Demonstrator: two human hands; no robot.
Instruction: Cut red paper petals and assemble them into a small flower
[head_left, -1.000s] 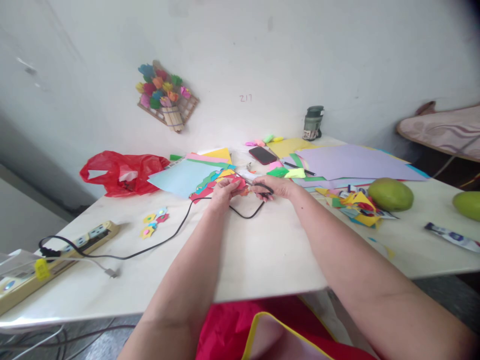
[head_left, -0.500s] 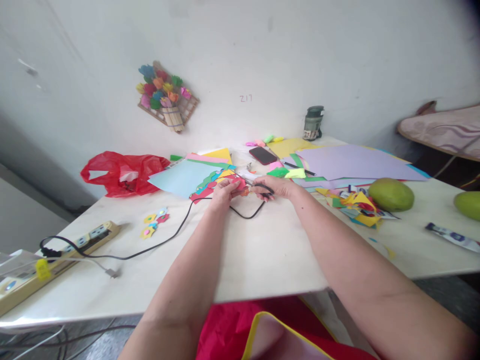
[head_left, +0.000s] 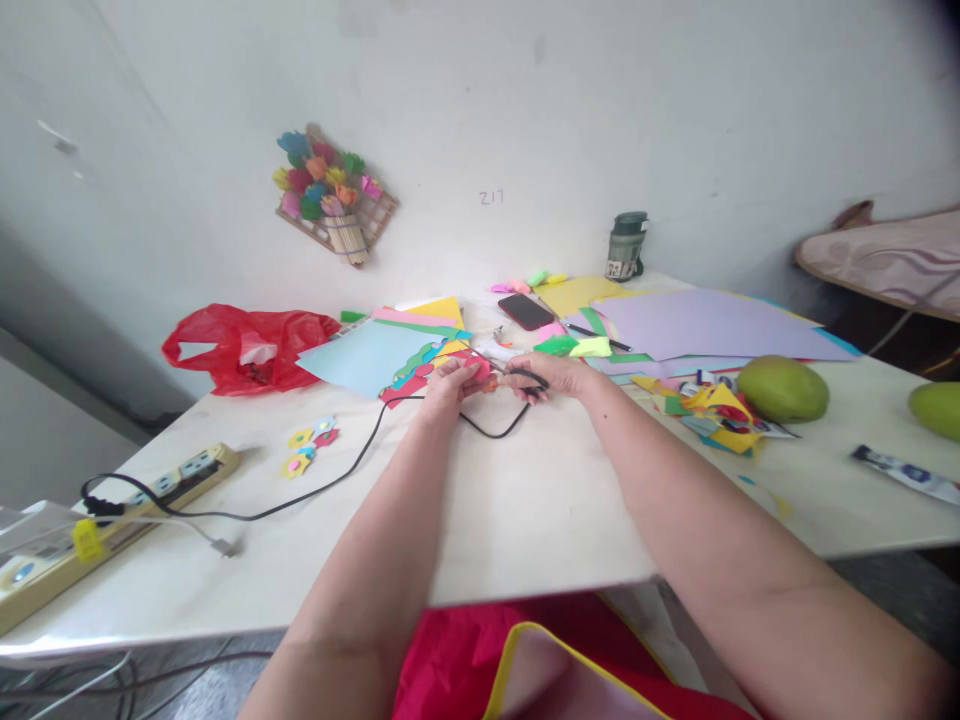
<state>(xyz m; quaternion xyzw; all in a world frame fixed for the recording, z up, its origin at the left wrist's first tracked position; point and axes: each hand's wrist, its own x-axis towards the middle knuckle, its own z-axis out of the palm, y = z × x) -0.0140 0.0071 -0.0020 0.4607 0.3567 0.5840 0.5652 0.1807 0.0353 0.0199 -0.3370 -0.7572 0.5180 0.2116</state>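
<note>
Wall: ornament, above and behind the tabletop, left of centre.
Tabletop, left: plastic bag at back; paper flowers before it; power strip left of these; cable running from strip toward centre.
Centre: paper piece in left hand; scissors in right hand, to its right; phone behind.
Right: large sheet; tumbler behind; scraps before; fruit beside scraps; tube nearer, far right.
</note>
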